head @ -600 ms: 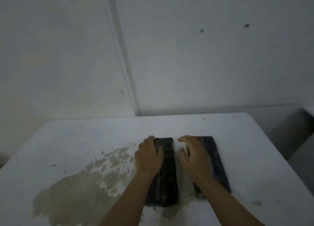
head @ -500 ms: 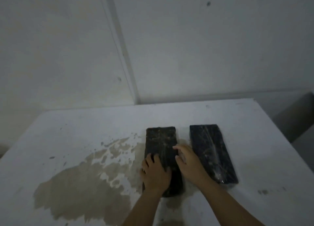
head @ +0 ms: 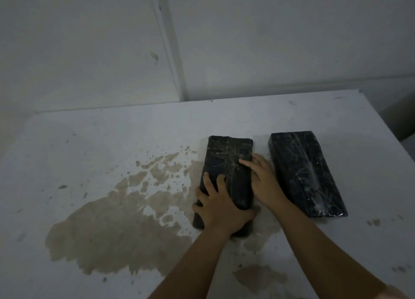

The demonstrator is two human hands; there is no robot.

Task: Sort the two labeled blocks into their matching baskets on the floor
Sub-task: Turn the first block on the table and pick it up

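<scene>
Both forearms enter from the lower edge, bare, angled up and inward toward the centre. Left hand [head: 219, 206]: palm down, fingers [head: 208, 184] spread and laid flat over the near end of the left block [head: 229, 164], thumb wrapped round its near right corner. Right hand [head: 265, 184]: set against the right side of the same block, index finger extended across its top face, remaining fingers curled along its edge. Both hands in contact with that block. Whether the block is lifted cannot be determined.
</scene>
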